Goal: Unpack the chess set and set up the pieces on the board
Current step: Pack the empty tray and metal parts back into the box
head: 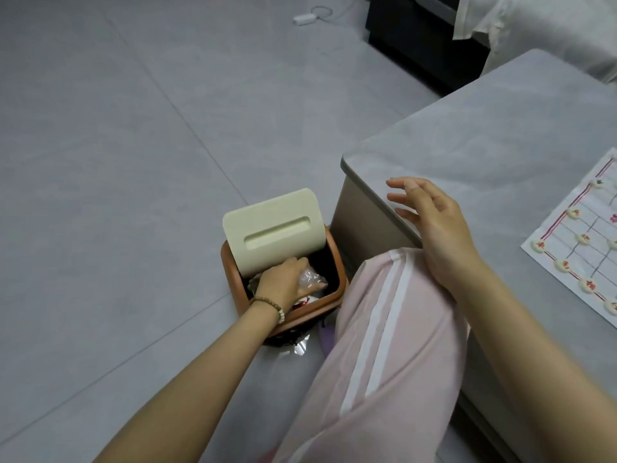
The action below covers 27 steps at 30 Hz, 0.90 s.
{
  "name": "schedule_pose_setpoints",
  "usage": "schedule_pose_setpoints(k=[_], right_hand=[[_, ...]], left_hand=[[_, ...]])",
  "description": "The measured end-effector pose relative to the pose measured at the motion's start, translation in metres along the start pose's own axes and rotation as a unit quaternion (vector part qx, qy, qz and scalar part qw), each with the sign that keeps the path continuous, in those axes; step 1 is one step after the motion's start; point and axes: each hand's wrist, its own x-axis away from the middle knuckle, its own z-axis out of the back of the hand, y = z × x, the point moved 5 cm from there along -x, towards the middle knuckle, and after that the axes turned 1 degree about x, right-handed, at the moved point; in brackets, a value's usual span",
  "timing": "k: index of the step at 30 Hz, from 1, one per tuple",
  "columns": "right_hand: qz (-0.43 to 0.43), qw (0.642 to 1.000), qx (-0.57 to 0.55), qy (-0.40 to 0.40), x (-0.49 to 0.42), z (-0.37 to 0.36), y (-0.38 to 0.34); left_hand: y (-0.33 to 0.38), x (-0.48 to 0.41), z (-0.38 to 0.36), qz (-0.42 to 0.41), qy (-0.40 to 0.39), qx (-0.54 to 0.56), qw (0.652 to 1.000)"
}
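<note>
A paper chess board point(564, 255) with red and grey lines lies on the grey table at the right edge of the view. Several round cream pieces point(582, 238) sit on its line crossings. My left hand point(283, 284) reaches down into a small brown waste bin point(337, 259) on the floor, fingers closed on a crumpled clear plastic wrapper point(309, 277). My right hand point(434, 222) hovers over the table's left corner, fingers spread, holding nothing.
The bin's cream swing lid point(272, 227) stands tipped up. The grey table point(467, 155) has a rounded corner above the bin. My knee in pink trousers point(384, 329) lies between bin and table. A white charger with cable point(305, 19) lies on the far floor.
</note>
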Motion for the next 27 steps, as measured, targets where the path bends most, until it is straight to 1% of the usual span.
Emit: schedule_pose_setpoints(k=[1,3,6,9,12,15,18,20,22,27], right_hand=[[0.0,1.0,-0.003,0.0,0.0,0.0,0.0],[-0.002,1.0,-0.008,-0.002,0.0,-0.001,0.001],[-0.011,1.0,-0.02,-0.006,0.0,-0.001,0.003],[-0.014,1.0,-0.027,-0.005,-0.001,-0.001,0.003],[-0.012,0.999,-0.033,-0.003,-0.001,-0.002,0.003],[-0.009,0.999,-0.041,-0.004,-0.002,-0.003,0.003],[-0.015,0.999,-0.047,-0.003,-0.002,-0.002,0.003],[-0.021,0.998,-0.059,-0.005,-0.002,-0.002,0.003],[-0.022,0.998,-0.062,-0.007,-0.002,-0.003,0.003],[-0.024,0.998,-0.063,-0.001,-0.001,-0.002,0.003]], left_hand=[[-0.003,-0.002,-0.006,0.003,-0.015,-0.027,1.0],[-0.013,-0.004,-0.017,0.043,-0.054,-0.033,0.997],[-0.027,-0.004,-0.022,0.117,-0.089,0.045,0.988],[-0.033,-0.005,-0.024,0.135,-0.108,0.093,0.981],[-0.03,-0.006,-0.023,0.108,-0.126,0.1,0.981],[-0.02,-0.005,-0.016,0.044,-0.125,0.105,0.986],[-0.014,0.002,-0.024,0.0,-0.189,0.099,0.977],[-0.013,0.007,-0.036,-0.016,-0.236,0.049,0.97],[-0.017,0.011,-0.05,-0.012,-0.275,0.002,0.961],[-0.025,0.009,-0.062,0.042,-0.319,-0.03,0.946]])
